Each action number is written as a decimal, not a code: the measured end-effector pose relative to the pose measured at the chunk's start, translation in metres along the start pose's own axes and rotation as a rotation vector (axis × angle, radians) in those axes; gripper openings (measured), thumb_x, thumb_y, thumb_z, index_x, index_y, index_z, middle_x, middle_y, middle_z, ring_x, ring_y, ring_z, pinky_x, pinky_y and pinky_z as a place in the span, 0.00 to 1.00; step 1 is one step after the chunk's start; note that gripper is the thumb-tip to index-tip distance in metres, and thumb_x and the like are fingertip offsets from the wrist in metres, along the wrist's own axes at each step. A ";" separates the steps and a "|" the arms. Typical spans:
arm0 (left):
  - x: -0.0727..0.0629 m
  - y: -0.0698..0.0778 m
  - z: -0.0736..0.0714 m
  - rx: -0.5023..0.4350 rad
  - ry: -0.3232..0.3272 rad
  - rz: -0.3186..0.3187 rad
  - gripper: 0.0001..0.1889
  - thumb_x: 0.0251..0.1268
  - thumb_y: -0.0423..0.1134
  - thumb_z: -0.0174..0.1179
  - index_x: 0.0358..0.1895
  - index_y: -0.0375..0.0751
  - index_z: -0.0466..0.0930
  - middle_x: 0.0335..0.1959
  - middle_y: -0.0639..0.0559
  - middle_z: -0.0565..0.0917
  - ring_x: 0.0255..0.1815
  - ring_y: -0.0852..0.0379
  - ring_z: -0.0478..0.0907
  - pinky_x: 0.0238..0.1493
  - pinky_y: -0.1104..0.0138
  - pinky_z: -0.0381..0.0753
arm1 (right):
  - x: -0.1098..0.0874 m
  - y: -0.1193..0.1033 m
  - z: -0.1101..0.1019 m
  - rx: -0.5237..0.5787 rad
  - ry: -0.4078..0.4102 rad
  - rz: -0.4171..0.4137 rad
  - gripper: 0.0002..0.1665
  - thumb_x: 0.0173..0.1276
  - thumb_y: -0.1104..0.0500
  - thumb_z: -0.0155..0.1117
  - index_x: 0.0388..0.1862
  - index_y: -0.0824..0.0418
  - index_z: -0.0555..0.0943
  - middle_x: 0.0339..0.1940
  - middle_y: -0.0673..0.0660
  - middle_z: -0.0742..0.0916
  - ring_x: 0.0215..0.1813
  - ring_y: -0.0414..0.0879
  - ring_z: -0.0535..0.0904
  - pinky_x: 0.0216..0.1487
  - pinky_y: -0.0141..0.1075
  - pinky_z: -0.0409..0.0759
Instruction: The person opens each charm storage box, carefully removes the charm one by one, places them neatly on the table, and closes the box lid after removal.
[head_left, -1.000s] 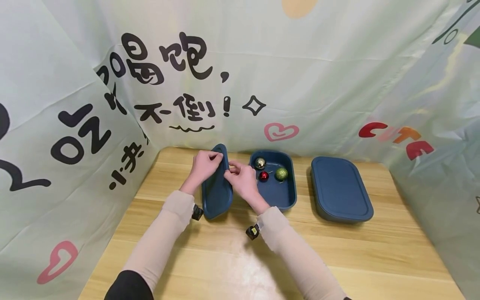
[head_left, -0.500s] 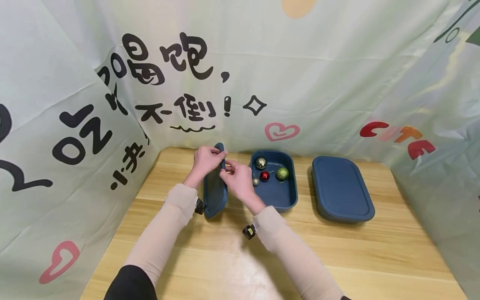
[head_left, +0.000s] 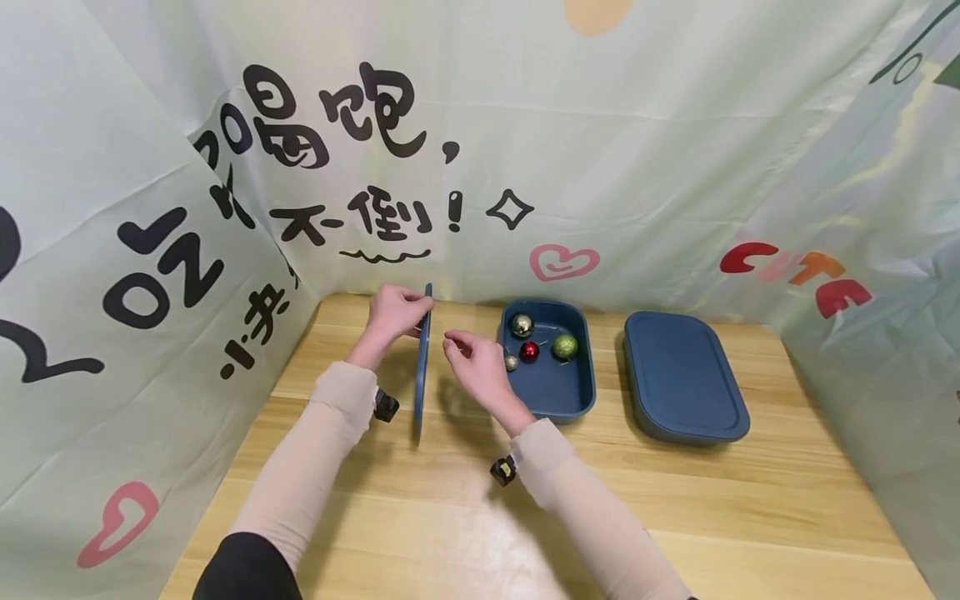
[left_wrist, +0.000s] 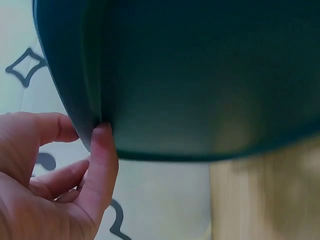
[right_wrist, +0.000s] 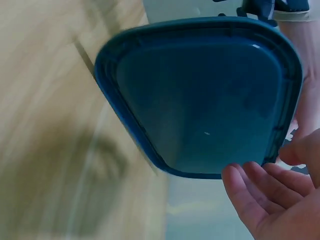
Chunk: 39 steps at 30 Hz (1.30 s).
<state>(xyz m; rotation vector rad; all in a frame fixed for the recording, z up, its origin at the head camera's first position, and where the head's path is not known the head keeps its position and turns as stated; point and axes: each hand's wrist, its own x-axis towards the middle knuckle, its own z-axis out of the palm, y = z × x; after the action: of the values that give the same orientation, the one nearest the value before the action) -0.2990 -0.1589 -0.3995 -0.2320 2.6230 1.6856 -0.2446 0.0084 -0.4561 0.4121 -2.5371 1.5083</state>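
A blue rectangular lid (head_left: 422, 367) stands on edge at the left of the table, seen nearly edge-on in the head view. My left hand (head_left: 397, 315) pinches its far upper edge between thumb and fingers; the left wrist view shows a thumb (left_wrist: 102, 150) against one broad face. Just right of the lid, a narrow gap away, is my right hand (head_left: 482, 367), its fingers loosely bent with nothing in them. From the right wrist view the lid's rimmed underside (right_wrist: 200, 105) faces this hand. Beside it sits an open blue box (head_left: 551, 400).
Inside the box lie a gold ball (head_left: 522, 325), a red ball (head_left: 529, 351), a green ball (head_left: 565, 347) and a small pale ball (head_left: 511, 362). Farther right stands a second blue box (head_left: 686, 375) with its lid on. A printed fabric wall (head_left: 645, 167) rises behind the wooden table (head_left: 480, 533).
The lid has turned from slanted to edge-on and shifted slightly left with my left hand. My right hand has let go of its edge and now sits apart from it.
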 end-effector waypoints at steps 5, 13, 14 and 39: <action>0.004 -0.007 -0.014 -0.036 -0.035 -0.037 0.20 0.71 0.41 0.63 0.59 0.32 0.87 0.51 0.32 0.88 0.31 0.51 0.91 0.35 0.64 0.91 | -0.006 0.013 0.006 -0.012 -0.129 -0.018 0.20 0.80 0.56 0.61 0.62 0.64 0.87 0.50 0.60 0.93 0.51 0.52 0.90 0.51 0.44 0.89; 0.018 -0.039 -0.034 -0.066 -0.071 -0.084 0.20 0.75 0.40 0.62 0.61 0.29 0.86 0.40 0.43 0.87 0.28 0.61 0.85 0.33 0.66 0.91 | -0.022 0.032 0.014 -0.130 -0.315 -0.134 0.26 0.80 0.48 0.63 0.68 0.63 0.83 0.67 0.63 0.86 0.70 0.57 0.82 0.70 0.51 0.80; 0.018 -0.042 -0.036 -0.070 -0.073 -0.092 0.20 0.75 0.40 0.62 0.61 0.28 0.85 0.39 0.44 0.87 0.28 0.62 0.85 0.33 0.67 0.90 | -0.024 0.033 0.014 -0.142 -0.337 -0.144 0.27 0.80 0.48 0.63 0.69 0.62 0.82 0.69 0.63 0.85 0.72 0.57 0.80 0.72 0.51 0.78; 0.003 -0.111 -0.032 0.381 -0.077 -0.009 0.36 0.79 0.42 0.58 0.81 0.26 0.58 0.70 0.24 0.76 0.71 0.31 0.75 0.70 0.44 0.77 | -0.046 0.051 0.034 -0.447 -0.578 -0.165 0.46 0.67 0.36 0.75 0.77 0.56 0.76 0.82 0.66 0.70 0.86 0.62 0.60 0.82 0.52 0.67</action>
<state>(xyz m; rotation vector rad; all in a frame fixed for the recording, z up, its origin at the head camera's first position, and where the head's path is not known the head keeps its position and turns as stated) -0.2851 -0.2340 -0.4868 -0.1653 2.8059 1.1323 -0.2169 0.0085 -0.5277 1.0757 -3.0479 0.7985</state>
